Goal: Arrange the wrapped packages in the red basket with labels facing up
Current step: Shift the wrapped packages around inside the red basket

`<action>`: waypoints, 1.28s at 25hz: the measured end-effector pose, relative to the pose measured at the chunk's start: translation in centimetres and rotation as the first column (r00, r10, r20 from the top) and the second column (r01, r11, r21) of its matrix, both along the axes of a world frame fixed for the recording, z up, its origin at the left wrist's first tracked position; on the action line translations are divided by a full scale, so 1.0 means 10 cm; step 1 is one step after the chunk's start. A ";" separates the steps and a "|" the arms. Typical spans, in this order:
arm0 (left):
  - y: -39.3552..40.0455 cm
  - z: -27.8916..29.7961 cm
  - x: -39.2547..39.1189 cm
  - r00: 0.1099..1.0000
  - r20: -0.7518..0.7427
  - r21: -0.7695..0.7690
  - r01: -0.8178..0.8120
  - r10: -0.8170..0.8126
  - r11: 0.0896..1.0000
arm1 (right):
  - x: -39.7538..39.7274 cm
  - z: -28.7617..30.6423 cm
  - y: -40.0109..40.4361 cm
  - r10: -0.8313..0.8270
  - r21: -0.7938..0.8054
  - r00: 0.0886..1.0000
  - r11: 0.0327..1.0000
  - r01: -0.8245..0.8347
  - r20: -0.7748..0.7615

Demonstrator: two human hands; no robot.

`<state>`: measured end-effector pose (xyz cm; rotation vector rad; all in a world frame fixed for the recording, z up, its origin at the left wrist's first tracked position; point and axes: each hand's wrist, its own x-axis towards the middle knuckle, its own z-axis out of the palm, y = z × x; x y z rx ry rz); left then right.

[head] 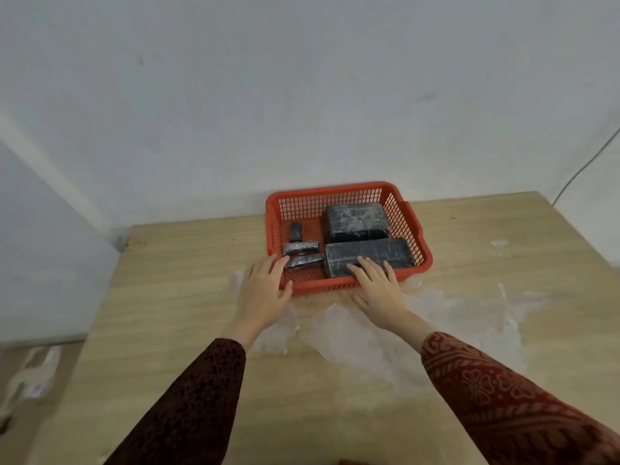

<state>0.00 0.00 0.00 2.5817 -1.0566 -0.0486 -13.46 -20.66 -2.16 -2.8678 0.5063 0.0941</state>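
A red plastic basket (335, 199) stands at the far edge of the wooden table. Inside lie dark packages wrapped in clear film: a thick block (355, 218) at the back right, a long flat one (372, 255) in front of it, and three small ones (301, 247) on the left. No labels are readable. My left hand (265, 290) rests over the basket's front left corner, fingers spread, fingertips near a small package. My right hand (379, 286) reaches over the front rim, its fingers lying flat on the long package.
The basket sits close to a white wall. Crumpled clear plastic film (419, 330) is spread over the wooden table (167, 297) between me and the basket. A thin cable (583, 166) runs down the wall at right. The floor at left holds white bags (30, 374).
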 end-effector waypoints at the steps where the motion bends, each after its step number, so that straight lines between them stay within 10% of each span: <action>1: 0.02 -0.03 0.00 1.000 -0.013 0.009 -0.010 0.010 1.000 | -0.01 -0.03 0.00 0.021 -0.054 0.999 0.998 -0.019 0.033; 10: -0.51 0.07 0.62 0.973 -0.125 -0.355 -0.225 0.193 0.907 | 0.04 -0.11 -0.02 0.000 -0.135 0.981 0.990 0.027 0.196; 19: -0.71 -0.31 0.83 0.898 -0.380 -0.395 -0.376 0.223 0.838 | 1.15 0.34 -0.14 0.011 0.179 0.982 0.983 -0.045 0.189; 27: -0.70 -0.33 0.85 0.902 -0.391 -0.477 -0.366 0.180 0.799 | 2.51 -0.06 0.08 -0.154 0.238 0.952 0.946 0.219 -0.263; 32: -0.71 -0.36 0.85 0.900 -0.388 -0.468 -0.377 0.197 0.800 | 2.53 -0.10 -0.23 -0.110 0.387 0.974 0.904 0.181 -0.198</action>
